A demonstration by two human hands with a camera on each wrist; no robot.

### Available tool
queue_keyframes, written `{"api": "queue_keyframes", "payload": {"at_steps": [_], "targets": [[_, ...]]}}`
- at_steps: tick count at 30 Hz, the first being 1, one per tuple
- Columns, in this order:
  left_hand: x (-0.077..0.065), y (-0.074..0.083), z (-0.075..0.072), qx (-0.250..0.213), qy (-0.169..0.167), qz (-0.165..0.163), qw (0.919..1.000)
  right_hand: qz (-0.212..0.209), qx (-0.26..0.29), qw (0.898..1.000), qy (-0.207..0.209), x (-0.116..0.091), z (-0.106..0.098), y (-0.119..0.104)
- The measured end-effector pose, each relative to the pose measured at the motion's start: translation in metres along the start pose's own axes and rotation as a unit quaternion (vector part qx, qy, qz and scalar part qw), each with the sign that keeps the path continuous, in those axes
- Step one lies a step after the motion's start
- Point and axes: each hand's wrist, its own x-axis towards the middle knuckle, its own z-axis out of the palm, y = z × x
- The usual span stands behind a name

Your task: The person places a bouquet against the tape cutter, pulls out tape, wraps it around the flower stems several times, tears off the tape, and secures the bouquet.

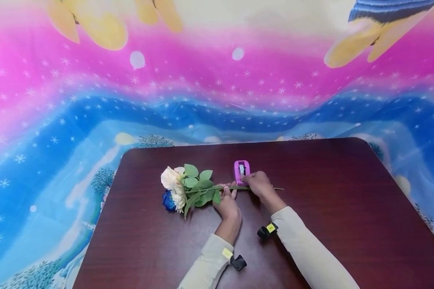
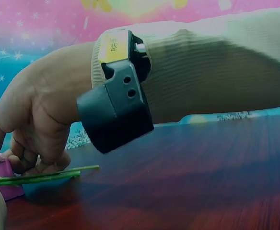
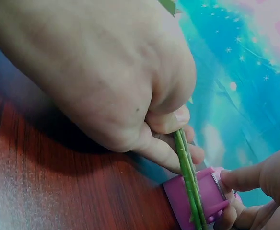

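Note:
A bouquet of artificial flowers lies sideways in the head view, with a cream rose (image 1: pixel 170 178), a blue rose (image 1: pixel 168 201), a pale daisy-like bloom (image 1: pixel 179 196) and green leaves (image 1: pixel 203 184). My left hand (image 1: pixel 228 206) pinches its green stems (image 3: pixel 188 179) between thumb and fingers. Just behind the stems, a pink tape dispenser (image 1: pixel 236 169) stands on the table. My right hand (image 1: pixel 261 184) grips the dispenser's near end, one fingertip (image 3: pixel 231 178) on the serrated edge. The stems cross in front of the dispenser, and their cut ends stick out past the right hand.
The dark red-brown table (image 1: pixel 332 224) has rounded far corners. A patterned pink and blue cloth (image 1: pixel 202 104) hangs behind it. Black camera mounts, one on the left wrist (image 1: pixel 238 263) and one on the right wrist (image 1: pixel 264 232), stick out close to the tabletop.

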Motion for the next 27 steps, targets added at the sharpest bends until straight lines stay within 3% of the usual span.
{"api": "queue_keyframes", "payload": {"at_steps": [9,12,19,27], "targets": [[0.001,-0.001,0.003,-0.007,0.013,0.002,0.9999,-0.01,-0.056,0.998,0.024,0.0,-0.003,-0.006],[0.001,-0.001,0.002,-0.008,0.015,0.007,0.9998,-0.008,-0.022,1.0,0.006,-0.001,-0.003,-0.008],[0.0,-0.003,0.002,-0.006,0.015,0.006,0.9998,-0.006,-0.004,1.0,0.001,-0.006,-0.005,-0.01],[0.001,-0.002,0.005,-0.002,0.033,0.005,0.9994,-0.002,0.102,0.992,-0.071,-0.022,-0.015,-0.007]]}}
